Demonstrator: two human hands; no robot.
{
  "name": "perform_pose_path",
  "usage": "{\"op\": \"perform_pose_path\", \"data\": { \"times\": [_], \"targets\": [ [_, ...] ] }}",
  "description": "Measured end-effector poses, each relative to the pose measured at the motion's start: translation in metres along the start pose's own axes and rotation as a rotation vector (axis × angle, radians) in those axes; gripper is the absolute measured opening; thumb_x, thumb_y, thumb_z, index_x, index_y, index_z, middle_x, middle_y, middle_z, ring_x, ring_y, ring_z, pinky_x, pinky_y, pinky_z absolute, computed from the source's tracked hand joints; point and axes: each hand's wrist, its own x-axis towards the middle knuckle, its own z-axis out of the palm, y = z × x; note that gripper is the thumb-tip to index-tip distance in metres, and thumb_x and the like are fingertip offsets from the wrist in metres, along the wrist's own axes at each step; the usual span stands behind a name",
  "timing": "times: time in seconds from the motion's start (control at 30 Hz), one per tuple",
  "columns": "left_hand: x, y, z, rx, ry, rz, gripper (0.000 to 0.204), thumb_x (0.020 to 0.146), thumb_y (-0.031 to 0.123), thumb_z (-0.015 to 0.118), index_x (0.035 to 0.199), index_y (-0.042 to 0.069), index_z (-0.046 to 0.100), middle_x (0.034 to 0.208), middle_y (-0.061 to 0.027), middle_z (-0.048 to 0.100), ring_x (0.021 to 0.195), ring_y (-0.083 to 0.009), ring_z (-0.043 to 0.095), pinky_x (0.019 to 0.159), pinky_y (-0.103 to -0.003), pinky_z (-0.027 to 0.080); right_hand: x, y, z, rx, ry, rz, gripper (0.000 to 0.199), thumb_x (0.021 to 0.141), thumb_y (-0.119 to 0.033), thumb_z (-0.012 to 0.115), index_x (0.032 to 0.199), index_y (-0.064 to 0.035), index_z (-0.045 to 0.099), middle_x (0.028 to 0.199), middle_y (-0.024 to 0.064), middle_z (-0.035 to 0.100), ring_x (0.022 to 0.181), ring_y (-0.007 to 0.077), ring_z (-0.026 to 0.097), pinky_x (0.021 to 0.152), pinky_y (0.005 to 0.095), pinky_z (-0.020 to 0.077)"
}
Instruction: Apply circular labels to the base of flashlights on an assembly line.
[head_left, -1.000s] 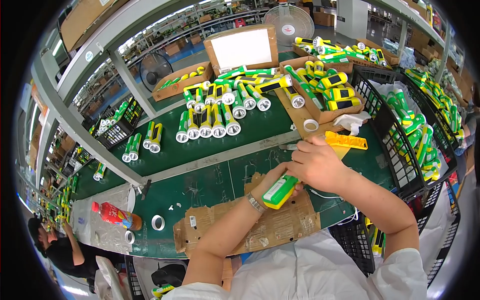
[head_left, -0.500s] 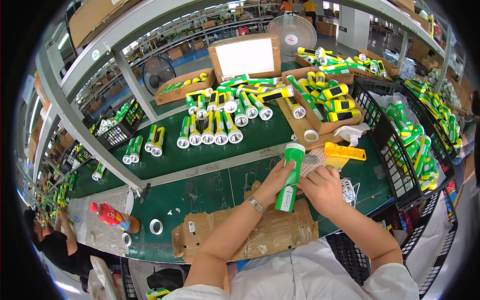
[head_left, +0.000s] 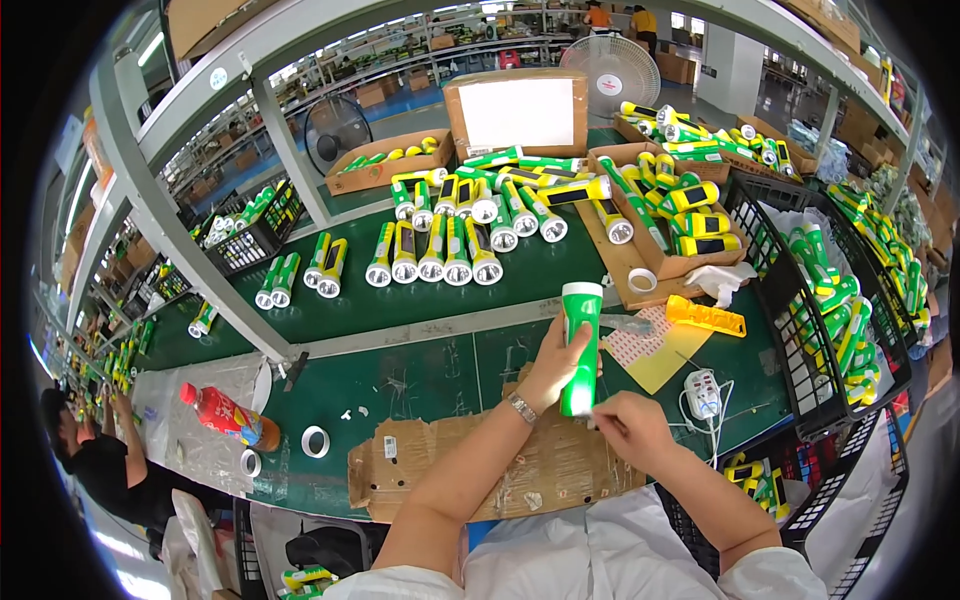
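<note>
A green flashlight (head_left: 581, 345) with a white head stands nearly upright in my left hand (head_left: 553, 368), whose fingers wrap round its body. Bright glare whitens the lower end of its side. Beside that end is my right hand (head_left: 633, 430), thumb and fingertips pinched together; whatever they hold, if anything, is too small to make out. Under my hands lies a flattened brown cardboard sheet (head_left: 420, 460). To the right of the flashlight are a sheet of small pink stickers (head_left: 640, 345), a yellow paper sheet (head_left: 665, 365) and a yellow plastic piece (head_left: 706, 317).
Rows of green and yellow flashlights (head_left: 432, 262) stand across the green table (head_left: 400, 345). A cardboard box of flashlights (head_left: 690, 262) and black crates (head_left: 800, 350) are on the right. A white power strip (head_left: 703, 394), drink bottle (head_left: 228, 415) and tape roll (head_left: 315, 441) lie nearer.
My right hand has dropped from the flashlight's side to its lower end. The flashlight has turned slightly and stands more upright. The whole view has shifted a little.
</note>
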Motion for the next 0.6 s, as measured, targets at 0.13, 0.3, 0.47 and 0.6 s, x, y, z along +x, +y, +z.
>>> {"op": "perform_pose_path", "data": {
  "times": [0.13, 0.3, 0.47, 0.6],
  "targets": [
    [0.005, 0.000, -0.012, -0.155, 0.087, -0.030, 0.038, 0.086, 0.029, 0.055, 0.115, 0.010, 0.040, 0.092, -0.0100, 0.053, 0.074, -0.0167, 0.056, 0.063, -0.037, 0.053, -0.004, -0.006, 0.005, -0.124, -0.019, -0.184, 0.022, 0.067, 0.000, 0.068, 0.081, -0.0056, 0.053, 0.066, 0.0082, 0.053, 0.057, 0.0266, 0.054, 0.048, 0.0346, 0.0421],
    [0.003, 0.001, -0.004, -0.164, 0.109, 0.037, 0.034, 0.088, 0.026, 0.051, 0.114, 0.008, 0.042, 0.097, -0.0110, 0.053, 0.077, -0.0165, 0.056, 0.066, -0.037, 0.054, -0.005, -0.013, 0.009, -0.166, 0.037, -0.155, 0.023, 0.066, -0.002, 0.069, 0.082, -0.0057, 0.053, 0.068, 0.0093, 0.055, 0.059, 0.0264, 0.055, 0.050, 0.0341, 0.0435],
    [0.001, -0.010, -0.002, -0.109, 0.242, -0.046, 0.032, 0.091, 0.031, 0.046, 0.110, 0.005, 0.047, 0.088, -0.0093, 0.057, 0.070, -0.0155, 0.057, 0.058, -0.032, 0.053, -0.007, -0.017, 0.015, -0.157, 0.097, -0.102, 0.025, 0.067, 0.000, 0.070, 0.082, -0.0055, 0.051, 0.070, 0.0087, 0.057, 0.059, 0.0250, 0.056, 0.049, 0.0332, 0.0439],
    [-0.002, -0.006, -0.001, -0.161, 0.258, -0.132, 0.033, 0.091, 0.032, 0.047, 0.108, 0.004, 0.048, 0.088, -0.0093, 0.057, 0.071, -0.0153, 0.057, 0.058, -0.033, 0.053, -0.007, -0.021, 0.017, -0.141, 0.099, -0.031, 0.021, 0.069, -0.003, 0.068, 0.084, -0.0055, 0.052, 0.073, 0.0094, 0.058, 0.063, 0.0262, 0.057, 0.055, 0.0343, 0.0460]
  ]
}}
